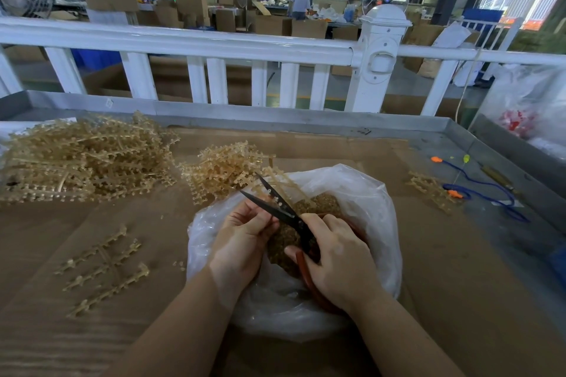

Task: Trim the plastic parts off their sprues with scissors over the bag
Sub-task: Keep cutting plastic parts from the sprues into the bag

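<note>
Step in hand: trimming. Scissors [277, 203], blades parted, are gripped by the right hand [337, 257]; a sprue [283, 182] is pinched by the left hand [245, 236], both above the open bag [367, 193]. Next, likely: blades closed on a part's stem.

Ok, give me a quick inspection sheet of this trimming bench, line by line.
Surface: cardboard sheet over a grey metal tray.
Job's things: clear bag holds trimmed parts; scissors open above it; sprue piles at the back left.
Clutter: loose sprues at the left.
Grippers: left hand holds a sprue; right hand grips the scissors.
Cables: blue cord at the right.
Surroundings: white railing, cartons, workers behind.
</note>
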`<state>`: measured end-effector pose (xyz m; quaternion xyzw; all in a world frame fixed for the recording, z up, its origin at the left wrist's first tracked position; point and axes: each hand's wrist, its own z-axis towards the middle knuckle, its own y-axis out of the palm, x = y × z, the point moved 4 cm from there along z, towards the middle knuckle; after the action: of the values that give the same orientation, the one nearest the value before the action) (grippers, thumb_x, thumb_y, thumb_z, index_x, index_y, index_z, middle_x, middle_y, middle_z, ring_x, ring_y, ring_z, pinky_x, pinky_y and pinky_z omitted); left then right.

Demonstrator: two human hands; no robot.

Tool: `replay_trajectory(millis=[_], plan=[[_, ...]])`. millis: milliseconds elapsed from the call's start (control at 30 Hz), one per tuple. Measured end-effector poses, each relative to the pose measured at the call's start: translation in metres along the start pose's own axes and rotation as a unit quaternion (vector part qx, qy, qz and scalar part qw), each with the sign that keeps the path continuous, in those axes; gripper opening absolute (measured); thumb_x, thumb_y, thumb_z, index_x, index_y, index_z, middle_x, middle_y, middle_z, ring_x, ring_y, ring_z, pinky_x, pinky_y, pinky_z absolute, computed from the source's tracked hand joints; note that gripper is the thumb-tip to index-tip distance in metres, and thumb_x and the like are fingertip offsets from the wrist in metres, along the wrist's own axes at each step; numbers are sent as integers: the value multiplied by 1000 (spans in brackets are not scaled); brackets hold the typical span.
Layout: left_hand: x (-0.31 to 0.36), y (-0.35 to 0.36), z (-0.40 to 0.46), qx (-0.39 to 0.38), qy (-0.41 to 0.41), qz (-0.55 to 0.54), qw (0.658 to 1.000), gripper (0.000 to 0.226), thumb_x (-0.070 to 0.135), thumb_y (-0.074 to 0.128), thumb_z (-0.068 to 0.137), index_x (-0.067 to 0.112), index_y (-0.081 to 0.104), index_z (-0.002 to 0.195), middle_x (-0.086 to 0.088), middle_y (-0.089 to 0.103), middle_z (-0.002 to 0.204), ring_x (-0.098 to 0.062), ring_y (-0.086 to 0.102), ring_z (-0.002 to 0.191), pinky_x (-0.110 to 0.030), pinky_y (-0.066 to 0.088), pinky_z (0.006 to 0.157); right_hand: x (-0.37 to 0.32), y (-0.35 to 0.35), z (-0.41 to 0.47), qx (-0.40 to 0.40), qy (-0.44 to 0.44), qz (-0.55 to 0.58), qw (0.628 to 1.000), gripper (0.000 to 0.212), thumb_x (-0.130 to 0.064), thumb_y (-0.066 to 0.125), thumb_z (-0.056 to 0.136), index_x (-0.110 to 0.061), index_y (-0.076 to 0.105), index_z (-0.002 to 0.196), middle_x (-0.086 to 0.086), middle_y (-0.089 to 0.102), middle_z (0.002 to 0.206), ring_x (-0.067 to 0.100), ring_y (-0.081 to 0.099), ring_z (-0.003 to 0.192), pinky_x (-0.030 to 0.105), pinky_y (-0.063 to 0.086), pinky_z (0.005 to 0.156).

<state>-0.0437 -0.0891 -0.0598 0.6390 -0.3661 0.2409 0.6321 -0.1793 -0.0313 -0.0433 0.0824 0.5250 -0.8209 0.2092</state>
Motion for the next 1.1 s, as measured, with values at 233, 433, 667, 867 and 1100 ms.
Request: replay_trajectory(millis=[233, 433, 667, 867, 1100], plan=[[1, 0, 0, 2, -4, -26, 1000, 20, -8, 44, 91, 4, 58, 83, -6, 66, 70, -9, 62, 58, -17, 54, 57, -1, 0, 0, 1, -1, 5, 1000, 60, -60, 40, 85, -20, 55, 126, -1, 61, 107, 16, 57, 101, 29, 51, 84], [1, 2, -2, -1, -2, 5, 1000, 23, -10, 44, 90, 4, 59, 79, -6, 66, 67, -10, 60, 59, -17, 53, 57, 0, 0, 0, 0, -4, 7, 1000, 55, -56, 47, 87, -20, 54, 127, -1, 61, 109, 16, 56, 102, 30, 51, 86], [2, 3, -3, -6, 4, 11, 1000, 25, -12, 44, 89, 4, 58, 76, -4, 66, 63, -8, 61, 55, -17, 53, 55, -1, 0, 2, 2, -12, 9, 1000, 53, -56, 47, 86, -19, 57, 122, -1, 64, 101, 16, 60, 94, 27, 50, 81], [2, 3, -3, -2, 3, 10, 1000, 24, -12, 44, 89, 3, 56, 75, -5, 63, 61, -8, 60, 54, -16, 52, 54, -2, 0, 3, -2, -12, -6, 1000, 55, -60, 43, 87, -18, 58, 118, 0, 64, 93, 16, 61, 85, 27, 52, 74], [1, 1, -2, 10, -8, 3, 1000, 21, -11, 45, 89, 3, 59, 82, -7, 64, 70, -9, 61, 57, -16, 54, 57, -3, -1, 1, 10, -14, -13, 1000, 50, -57, 46, 87, -18, 58, 116, 0, 64, 92, 16, 62, 84, 27, 53, 73]])
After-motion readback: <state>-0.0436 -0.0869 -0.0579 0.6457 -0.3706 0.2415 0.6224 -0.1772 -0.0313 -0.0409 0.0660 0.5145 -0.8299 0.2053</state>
